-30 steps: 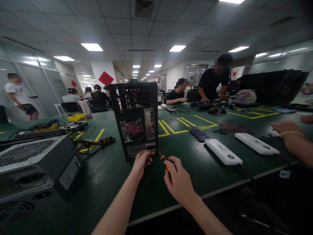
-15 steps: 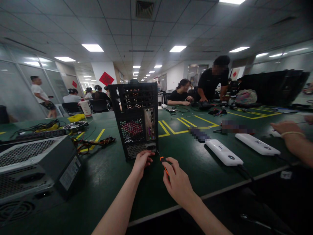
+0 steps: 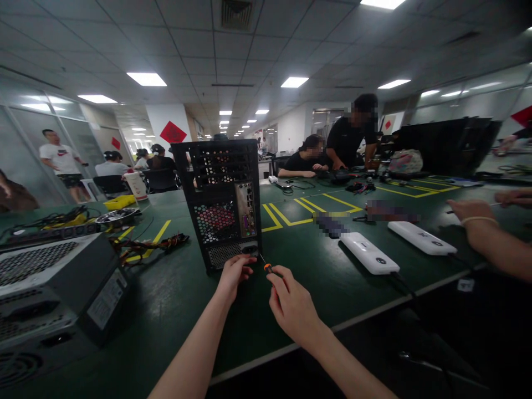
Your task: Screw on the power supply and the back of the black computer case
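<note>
A black computer case stands upright on the green table, its rear panel towards me. My left hand is at the case's lower right corner, fingertips bent together by the power supply; whatever they pinch is too small to make out. In my right hand is a screwdriver with an orange and black handle. Its thin shaft points up and left, the tip close to the lower right edge of the rear panel. Whether the tip touches a screw cannot be seen.
To the left lies a grey power supply unit with bundled cables behind it. Further back are a metal bowl and a paper cup. Two white power banks lie right; another person's hand is beyond them.
The view has swung slightly right, so everything sits further left. My right fingers have shifted around the screwdriver handle, covering more of it. Its tip stays by the case corner.
</note>
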A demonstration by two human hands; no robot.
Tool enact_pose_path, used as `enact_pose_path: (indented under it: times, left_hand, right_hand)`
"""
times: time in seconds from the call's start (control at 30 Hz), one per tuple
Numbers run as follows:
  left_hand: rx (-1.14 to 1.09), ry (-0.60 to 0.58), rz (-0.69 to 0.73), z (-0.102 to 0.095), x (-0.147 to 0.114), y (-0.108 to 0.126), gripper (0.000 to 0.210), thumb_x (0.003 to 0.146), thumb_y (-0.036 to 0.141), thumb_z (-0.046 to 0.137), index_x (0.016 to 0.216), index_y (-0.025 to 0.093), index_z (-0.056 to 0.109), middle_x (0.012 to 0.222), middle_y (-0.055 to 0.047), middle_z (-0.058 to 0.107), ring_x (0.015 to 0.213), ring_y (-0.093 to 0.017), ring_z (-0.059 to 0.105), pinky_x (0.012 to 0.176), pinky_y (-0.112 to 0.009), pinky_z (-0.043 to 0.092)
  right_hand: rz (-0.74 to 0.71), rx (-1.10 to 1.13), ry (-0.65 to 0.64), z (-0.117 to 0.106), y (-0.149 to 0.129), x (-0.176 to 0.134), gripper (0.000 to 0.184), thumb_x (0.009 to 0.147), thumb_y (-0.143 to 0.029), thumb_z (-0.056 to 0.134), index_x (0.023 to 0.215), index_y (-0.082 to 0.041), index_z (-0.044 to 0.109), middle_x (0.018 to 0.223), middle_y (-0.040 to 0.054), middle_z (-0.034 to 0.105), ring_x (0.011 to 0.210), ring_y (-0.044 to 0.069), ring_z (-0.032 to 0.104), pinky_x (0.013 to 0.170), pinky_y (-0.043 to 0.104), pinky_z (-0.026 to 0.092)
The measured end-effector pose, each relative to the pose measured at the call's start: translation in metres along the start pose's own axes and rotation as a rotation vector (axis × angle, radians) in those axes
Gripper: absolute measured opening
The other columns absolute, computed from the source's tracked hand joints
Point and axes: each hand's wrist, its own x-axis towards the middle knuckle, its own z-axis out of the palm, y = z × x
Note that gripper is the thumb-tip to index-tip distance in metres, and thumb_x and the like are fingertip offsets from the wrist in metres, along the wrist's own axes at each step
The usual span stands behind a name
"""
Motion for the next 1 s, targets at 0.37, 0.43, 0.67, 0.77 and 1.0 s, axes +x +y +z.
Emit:
enact_pose_path:
  times: [0.37,0.43,0.67,0.77,1.0]
  left_hand:
    - [-0.001,0.016,-0.03,0.0035,-0.0026,0.0039,0.027,0.066,0.022,0.057,0.091,0.011,0.058,0.093,-0.011,0.064,0.047,-0.005,0.05,0.04,-0.016,0.032]
    - [0.0,0.02,-0.038,0.0037,-0.003,0.0045,0.026,0.066,0.021,0.056,0.091,0.012,0.059,0.092,-0.011,0.065,0.047,-0.005,0.05,0.04,-0.016,0.032]
    - [-0.005,0.012,-0.032,0.0039,-0.0044,0.0065,0.024,0.066,0.018,0.055,0.089,0.01,0.059,0.095,-0.012,0.064,0.048,-0.005,0.052,0.04,-0.017,0.035]
    - [-0.014,0.007,-0.032,0.0026,-0.0039,0.0052,0.026,0.067,0.019,0.055,0.091,0.01,0.058,0.096,-0.013,0.064,0.048,-0.005,0.052,0.041,-0.016,0.035]
    - [-0.016,-0.041,-0.021,-0.0006,-0.0037,0.0032,0.03,0.069,0.024,0.056,0.096,0.011,0.056,0.099,-0.012,0.063,0.052,-0.006,0.054,0.043,-0.016,0.037]
  right_hand:
    - [0.123,-0.007,0.078,0.0015,0.0014,0.0017,0.019,0.087,-0.025,0.036,0.098,-0.016,0.048,0.087,0.0073,0.055,0.068,0.014,0.059,0.057,0.025,0.049]
    - [0.105,0.023,0.063,-0.0015,-0.0003,0.0023,0.019,0.085,-0.024,0.039,0.1,-0.016,0.047,0.094,0.0086,0.054,0.073,0.015,0.059,0.062,0.028,0.05]
    - [-0.026,0.022,0.05,-0.0017,-0.0031,0.0007,0.027,0.082,-0.013,0.037,0.108,-0.014,0.043,0.106,0.0135,0.052,0.089,0.02,0.056,0.071,0.034,0.05]
    - [0.009,0.017,0.109,0.0014,0.0001,-0.0005,0.023,0.085,-0.017,0.037,0.107,-0.014,0.044,0.101,0.0123,0.054,0.084,0.017,0.058,0.067,0.029,0.05]
    - [0.093,0.001,0.033,-0.0029,-0.0013,0.0021,0.016,0.084,-0.02,0.042,0.097,-0.017,0.05,0.098,0.0091,0.052,0.076,0.015,0.058,0.066,0.028,0.048]
